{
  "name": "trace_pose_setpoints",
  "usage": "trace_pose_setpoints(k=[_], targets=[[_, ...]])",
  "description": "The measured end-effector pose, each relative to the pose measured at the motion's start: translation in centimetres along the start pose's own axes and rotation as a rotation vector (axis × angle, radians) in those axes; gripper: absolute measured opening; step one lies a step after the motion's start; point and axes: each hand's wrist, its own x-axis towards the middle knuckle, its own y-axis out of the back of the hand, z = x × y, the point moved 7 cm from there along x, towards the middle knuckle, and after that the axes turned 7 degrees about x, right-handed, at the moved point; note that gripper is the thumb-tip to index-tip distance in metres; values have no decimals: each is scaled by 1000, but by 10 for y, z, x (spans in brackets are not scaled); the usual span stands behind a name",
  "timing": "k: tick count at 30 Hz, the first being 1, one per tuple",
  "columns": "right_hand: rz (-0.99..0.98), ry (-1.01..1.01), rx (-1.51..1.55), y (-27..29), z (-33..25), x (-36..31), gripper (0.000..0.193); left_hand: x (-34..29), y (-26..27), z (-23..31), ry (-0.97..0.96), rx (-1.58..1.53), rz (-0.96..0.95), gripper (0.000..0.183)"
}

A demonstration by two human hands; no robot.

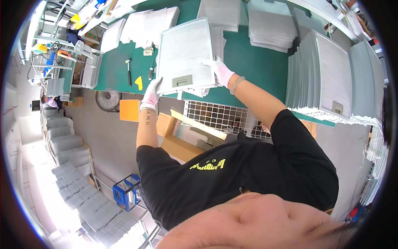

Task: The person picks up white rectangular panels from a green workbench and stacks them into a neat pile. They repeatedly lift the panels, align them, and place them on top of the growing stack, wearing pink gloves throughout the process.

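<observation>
Between my two gloved hands is a silver rectangular mesh filter panel (184,52), tilted over the near edge of the green work table (257,74). A grey recessed latch handle (182,80) sits near the panel's lower edge. My left hand (151,93) grips its lower left corner. On the right side edge, my right hand (219,70) is closed, thumb and fingers about the frame. Behind the panel, more mesh panels (218,43) partly show. To its left lie a hammer (129,72), a screwdriver (151,71), a yellow heart-shaped piece (139,82) and a small metal part (148,51).
Stacked panels line the table's back (271,27), and upright panels (304,76) crowd its right end. Below the near edge are a white wire grid (215,114) and an open cardboard box (178,145). An orange stool (129,110) and a floor fan (108,101) stand left.
</observation>
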Motion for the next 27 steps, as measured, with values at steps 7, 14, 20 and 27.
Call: trace_pose_setpoints(k=[7, 14, 20, 27], targets=[[-190, 93, 4, -3, -19, -7, 77, -19, -12, 5, -41, -91, -32, 37], [-281, 345, -204, 30, -49, -88, 92, -110, -59, -5, -227, 198, 100, 66], [-401, 247, -250, 122, -67, -222, 120, -178, -182, -60, -389, 172, -205, 89], [56, 762, -1512, 235, -31, -286, 99, -138, -276, -99, -313, 146, -599, 50]])
